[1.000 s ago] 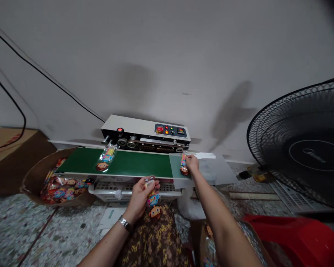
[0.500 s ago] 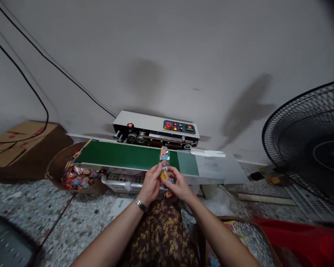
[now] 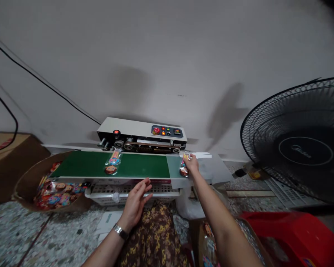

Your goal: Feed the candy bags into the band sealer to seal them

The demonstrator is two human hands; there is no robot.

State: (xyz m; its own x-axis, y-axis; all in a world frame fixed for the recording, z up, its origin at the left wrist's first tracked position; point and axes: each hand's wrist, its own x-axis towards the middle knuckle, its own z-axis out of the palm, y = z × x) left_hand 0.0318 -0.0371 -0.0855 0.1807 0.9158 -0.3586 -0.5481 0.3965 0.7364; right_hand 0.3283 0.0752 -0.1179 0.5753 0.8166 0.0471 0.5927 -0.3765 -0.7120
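Note:
My right hand [image 3: 191, 164] pinches a small clear plastic packet [image 3: 184, 171] with a colourful cartoon figure inside. It holds the packet over the translucent sheet [image 3: 175, 181] at the right end of the green conveyor belt [image 3: 144, 165], just in front of the sealing machine [image 3: 139, 129]. A similar packet [image 3: 111, 168] lies farther left on the belt, its upper end close to the machine's rollers. My left hand [image 3: 136, 202] is empty, fingers stretched out and slightly apart, below the belt's front edge.
A brown carton [image 3: 22, 193] full of packets stands under the belt's left end. A white basket [image 3: 100, 198] sits beneath the belt. A black fan [image 3: 289, 148] stands on the right, with a red plastic stool [image 3: 300, 233] below it. Another carton [image 3: 196, 241] is by my right forearm.
My hands have parted: the right has carried a packet rightward to the translucent sheet, and the left has dropped lower, empty. The packet on the belt now lies farther left. My view has shifted right.

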